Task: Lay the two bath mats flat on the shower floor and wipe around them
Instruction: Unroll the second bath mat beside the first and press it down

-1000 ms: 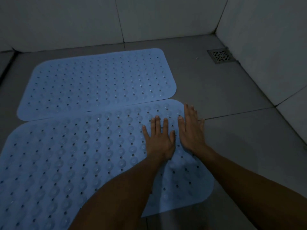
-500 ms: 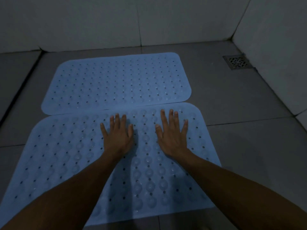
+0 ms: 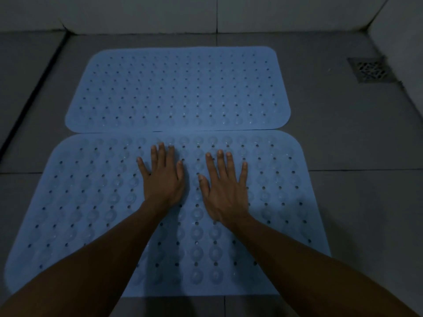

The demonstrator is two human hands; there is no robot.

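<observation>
both palms flat on the near blue mat, dim shower floor.

left hand (image 3: 163,179) and right hand (image 3: 225,191) side by side, slightly apart, palms down on the near mat (image 3: 91,202), just behind its far edge; fingers straight and somewhat spread, gripping nothing. near mat flat on the grey tiled floor (image 3: 354,202), suction cups and small holes showing across it. far mat (image 3: 178,90) flat too, its near edge meeting the near mat's far edge along the middle, perhaps slightly overlapped there, hard to tell in the low light. square floor drain (image 3: 369,69) at far right, close to the wall (image 3: 400,30), well apart from both mats. dark grout lines crossing the floor on either side.
</observation>
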